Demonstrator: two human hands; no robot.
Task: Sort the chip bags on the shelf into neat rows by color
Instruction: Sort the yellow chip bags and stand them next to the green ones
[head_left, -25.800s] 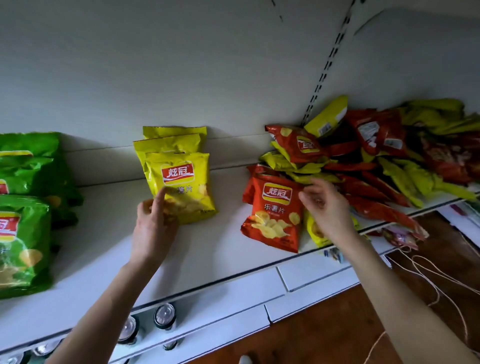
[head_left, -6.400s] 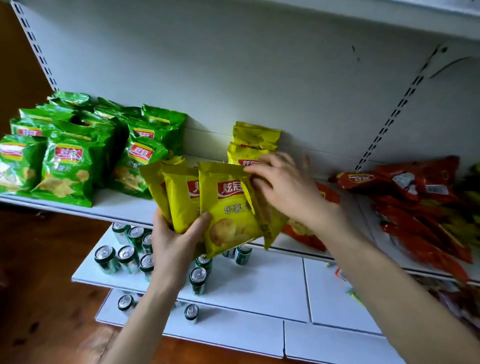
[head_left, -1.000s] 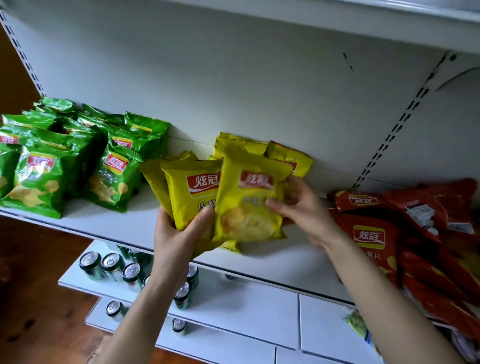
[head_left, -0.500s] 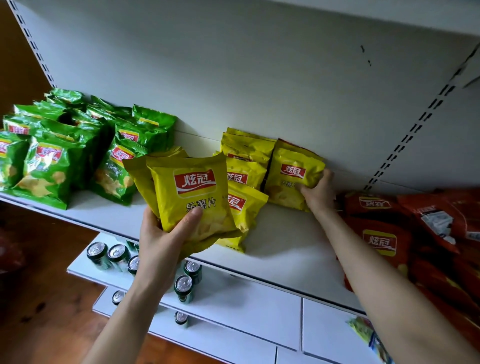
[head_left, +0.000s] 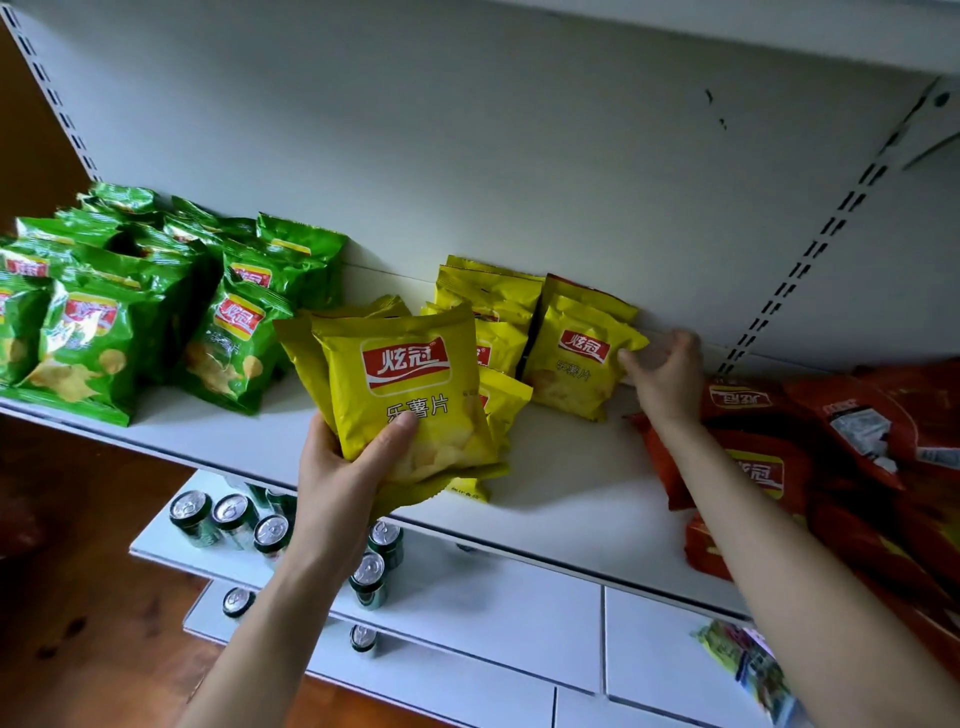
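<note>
In the head view, a white shelf (head_left: 566, 478) runs across the middle of the frame. The left hand (head_left: 340, 483), at lower centre, grips a small bundle of yellow chip bags (head_left: 410, 384) by the bottom edge. Its thumb lies across the front bag and the other fingers are curled behind. The bundle is upright, in front of the shelf's front edge.

Just right of and behind the bundle, a short row of yellow bags (head_left: 488, 304) leans toward the back wall. Beside that row on the right stands another yellow bag (head_left: 574, 364), with one more behind it. The right hand (head_left: 667, 374), at centre right, has loose, spread fingers. A fingertip touches this bag's right corner, and the hand grasps nothing.

The green chip bags (head_left: 93, 338) stand in packed rows at the left of the frame. The red chip bags (head_left: 852, 431) lie in a loose heap at the right, partly under the right forearm.

Green drink cans (head_left: 231, 517) stand on a lower shelf (head_left: 493, 587) at lower left, above a wooden floor (head_left: 78, 597).
</note>
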